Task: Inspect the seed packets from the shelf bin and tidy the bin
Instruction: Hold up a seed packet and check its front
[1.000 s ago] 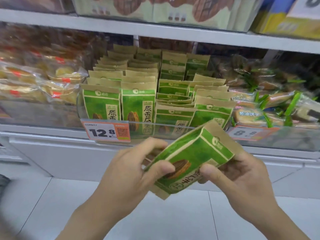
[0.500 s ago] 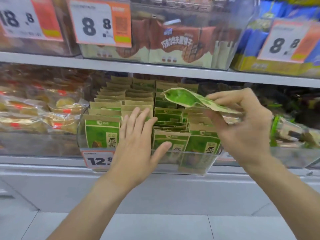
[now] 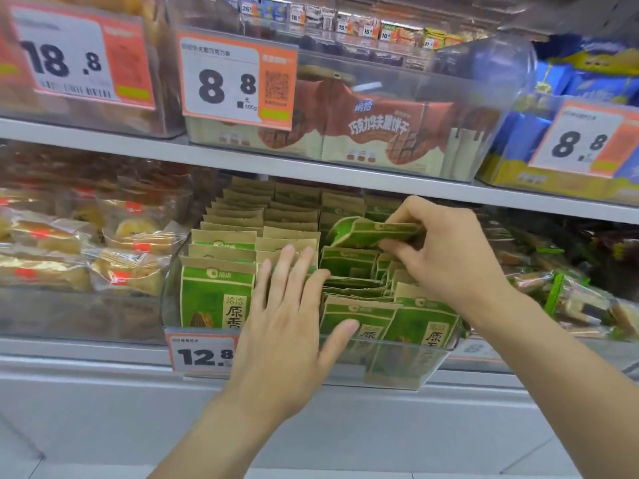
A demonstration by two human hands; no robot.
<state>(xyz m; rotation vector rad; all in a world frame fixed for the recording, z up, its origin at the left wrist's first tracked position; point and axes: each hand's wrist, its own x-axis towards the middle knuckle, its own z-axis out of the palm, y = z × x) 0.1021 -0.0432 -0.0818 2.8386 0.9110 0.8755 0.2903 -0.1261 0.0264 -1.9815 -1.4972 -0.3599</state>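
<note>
This was a shop, a grocery or convenience store by the look of its snack aisle. Grey metal shelves (image 3: 311,171) ran across the view in tiers, each lined with clear plastic bins (image 3: 484,108) of packaged food. Orange-and-white price tags were clipped to the bin fronts: 18.8 (image 3: 79,60), 8.8 with a QR code (image 3: 238,83), another 8.8 (image 3: 584,140) and 12.8 (image 3: 202,354). Stock stood in many identical copies: rows of green seed packets (image 3: 216,295), brown wafer packs (image 3: 377,129), wrapped cakes (image 3: 128,267) and blue-and-yellow packs (image 3: 553,81). More small price labels showed on a higher shelf (image 3: 345,24).
</note>
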